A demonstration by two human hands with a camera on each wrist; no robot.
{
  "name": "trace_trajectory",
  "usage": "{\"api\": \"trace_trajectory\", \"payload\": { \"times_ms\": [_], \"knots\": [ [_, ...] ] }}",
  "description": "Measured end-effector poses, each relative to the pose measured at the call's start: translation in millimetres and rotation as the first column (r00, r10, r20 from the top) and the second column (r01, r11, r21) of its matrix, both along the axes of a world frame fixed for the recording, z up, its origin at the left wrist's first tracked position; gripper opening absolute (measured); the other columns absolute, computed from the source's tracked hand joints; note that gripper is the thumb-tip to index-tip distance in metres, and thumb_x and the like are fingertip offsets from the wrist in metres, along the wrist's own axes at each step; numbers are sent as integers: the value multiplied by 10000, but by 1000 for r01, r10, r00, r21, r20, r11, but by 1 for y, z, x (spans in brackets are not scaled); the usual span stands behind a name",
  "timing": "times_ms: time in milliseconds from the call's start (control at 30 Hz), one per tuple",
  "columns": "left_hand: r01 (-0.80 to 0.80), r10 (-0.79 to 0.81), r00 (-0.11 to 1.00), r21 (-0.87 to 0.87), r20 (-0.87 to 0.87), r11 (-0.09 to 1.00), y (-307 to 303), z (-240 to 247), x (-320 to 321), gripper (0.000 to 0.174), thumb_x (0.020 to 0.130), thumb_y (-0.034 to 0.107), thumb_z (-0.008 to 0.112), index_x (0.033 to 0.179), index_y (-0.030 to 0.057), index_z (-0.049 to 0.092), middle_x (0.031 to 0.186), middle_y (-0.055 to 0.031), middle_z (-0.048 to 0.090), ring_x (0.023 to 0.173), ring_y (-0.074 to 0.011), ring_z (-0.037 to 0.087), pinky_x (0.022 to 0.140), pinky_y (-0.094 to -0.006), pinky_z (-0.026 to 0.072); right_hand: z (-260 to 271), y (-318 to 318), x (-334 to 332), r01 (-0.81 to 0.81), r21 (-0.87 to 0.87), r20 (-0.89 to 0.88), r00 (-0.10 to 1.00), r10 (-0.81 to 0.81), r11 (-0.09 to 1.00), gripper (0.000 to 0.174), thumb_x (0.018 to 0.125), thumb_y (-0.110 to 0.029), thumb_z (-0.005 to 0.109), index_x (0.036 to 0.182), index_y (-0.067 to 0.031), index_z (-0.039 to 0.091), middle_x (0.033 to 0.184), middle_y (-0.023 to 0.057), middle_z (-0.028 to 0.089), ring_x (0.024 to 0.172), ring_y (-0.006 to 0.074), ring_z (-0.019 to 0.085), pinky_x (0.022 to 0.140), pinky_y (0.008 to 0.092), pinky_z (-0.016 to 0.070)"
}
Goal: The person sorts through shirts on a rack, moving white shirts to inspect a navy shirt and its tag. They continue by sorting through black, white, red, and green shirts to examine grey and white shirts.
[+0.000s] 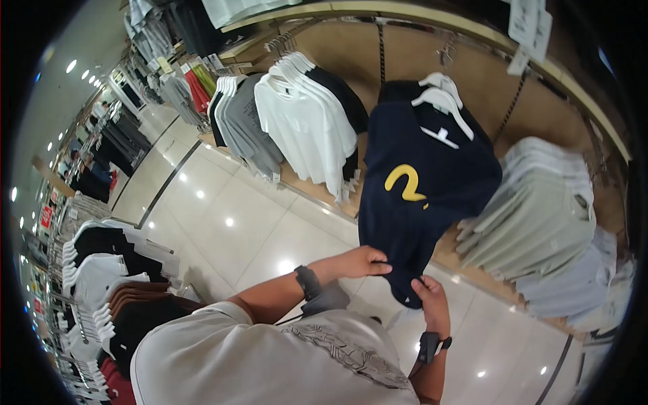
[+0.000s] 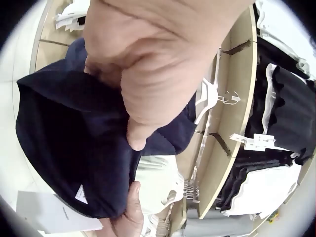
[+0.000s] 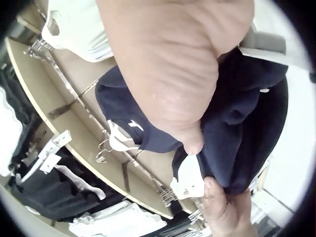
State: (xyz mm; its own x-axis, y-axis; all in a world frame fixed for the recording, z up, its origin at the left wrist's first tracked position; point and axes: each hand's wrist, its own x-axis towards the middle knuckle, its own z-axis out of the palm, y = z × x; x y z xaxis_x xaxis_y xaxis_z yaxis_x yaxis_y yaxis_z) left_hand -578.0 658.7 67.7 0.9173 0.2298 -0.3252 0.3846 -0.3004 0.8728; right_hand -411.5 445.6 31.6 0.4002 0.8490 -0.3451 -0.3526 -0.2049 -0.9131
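A navy T-shirt [image 1: 418, 175] with a yellow mark on its front hangs on a white hanger [image 1: 442, 101] from the wall rail. My left hand [image 1: 368, 262] grips its lower hem from the left, fingers curled into the cloth. My right hand [image 1: 428, 297] pinches the same hem just to the right, close beside the left hand. In the left wrist view my left hand [image 2: 148, 74] bunches the navy fabric [image 2: 64, 133], and a small white label shows inside. The right wrist view shows my right hand [image 3: 168, 74] with its thumb pressed on the navy cloth [image 3: 237, 128].
White T-shirts [image 1: 304, 121] and grey ones [image 1: 246, 125] hang left of the navy shirt, pale grey-green ones [image 1: 540, 216] to its right. A floor rack of black, white and brown shirts [image 1: 108, 270] stands at my left. Glossy tiled floor [image 1: 223, 223] runs between.
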Motion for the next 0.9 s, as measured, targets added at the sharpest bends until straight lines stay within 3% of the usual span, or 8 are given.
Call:
{"api": "trace_trajectory", "payload": {
  "times_ms": [67, 133, 233, 333, 500, 667, 733, 900],
  "knots": [
    [-24, 27, 999, 83, -32, 996, 12, -23, -10, 288, 993, 319, 685, 953, 35, 665, 761, -14, 574, 739, -96, 530, 703, -299, 462, -14, 15, -1, 29, -60, 134, 991, -21, 998, 211, 967, -226, 708, 905, -26, 700, 774, -50, 633, 701, 46, 555, 615, 247, 435],
    [-266, 181, 933, 261, 310, 928, 27, -62, -21, 290, 941, 302, 719, 936, 18, 662, 835, -125, 675, 791, -261, 652, 752, -371, 510, -38, 29, 5, 74, -163, 493, 870, 16, 984, 310, 959, -284, 714, 919, 22, 688, 746, 20, 643, 705, 95, 581, 630, 303, 458],
    [-342, 314, 936, 199, 157, 919, 56, -62, -42, 242, 935, 268, 697, 950, 28, 671, 913, -145, 700, 889, -303, 683, 797, -397, 520, -86, 37, 14, 99, -207, 726, 682, 85, 973, 290, 947, -225, 695, 1006, 58, 688, 849, 103, 702, 773, 181, 634, 717, 340, 500],
    [-460, 447, 885, 101, 128, 882, 85, -72, -63, 229, 952, 268, 655, 966, 40, 672, 948, -151, 698, 918, -325, 671, 824, -413, 514, -107, 44, 21, 198, -224, 317, 941, -121, 954, 331, 946, -214, 700, 1051, 97, 658, 927, 99, 699, 893, 177, 627, 805, 337, 496],
    [-532, 501, 843, 169, 194, 830, 133, -94, -90, 196, 953, 227, 691, 988, 34, 681, 900, -105, 712, 852, -221, 673, 783, -351, 522, -123, 76, 36, 256, -339, 578, 816, -15, 905, 249, 956, -176, 678, 1068, 46, 668, 921, 41, 674, 901, 124, 628, 807, 302, 518],
    [-611, 589, 790, 124, 171, 782, 181, -97, -118, 232, 958, 259, 697, 962, 29, 672, 875, -97, 697, 811, -209, 647, 757, -348, 515, -174, 152, 61, 148, -317, 476, 879, 21, 937, 239, 936, -162, 691, 1049, 49, 673, 919, 63, 695, 814, 116, 617, 700, 276, 485],
    [-641, 628, 767, 109, 132, 760, 204, -89, -134, 323, 964, 352, 644, 931, 31, 661, 904, -158, 686, 841, -340, 641, 785, -421, 508, -170, 199, 49, 131, -267, 466, 885, 9, 955, 205, 948, -143, 679, 1086, 9, 664, 937, 36, 684, 799, 100, 612, 671, 257, 485],
    [-757, 750, 654, 83, 101, 649, 251, -70, -182, 348, 956, 336, 675, 826, 17, 628, 718, -104, 627, 682, -231, 573, 679, -372, 491, -115, 332, 0, -131, -216, 350, 915, 202, 968, 255, 962, -138, 681, 1198, -55, 629, 997, -7, 667, 841, 73, 603, 693, 226, 478]
  ]
}}
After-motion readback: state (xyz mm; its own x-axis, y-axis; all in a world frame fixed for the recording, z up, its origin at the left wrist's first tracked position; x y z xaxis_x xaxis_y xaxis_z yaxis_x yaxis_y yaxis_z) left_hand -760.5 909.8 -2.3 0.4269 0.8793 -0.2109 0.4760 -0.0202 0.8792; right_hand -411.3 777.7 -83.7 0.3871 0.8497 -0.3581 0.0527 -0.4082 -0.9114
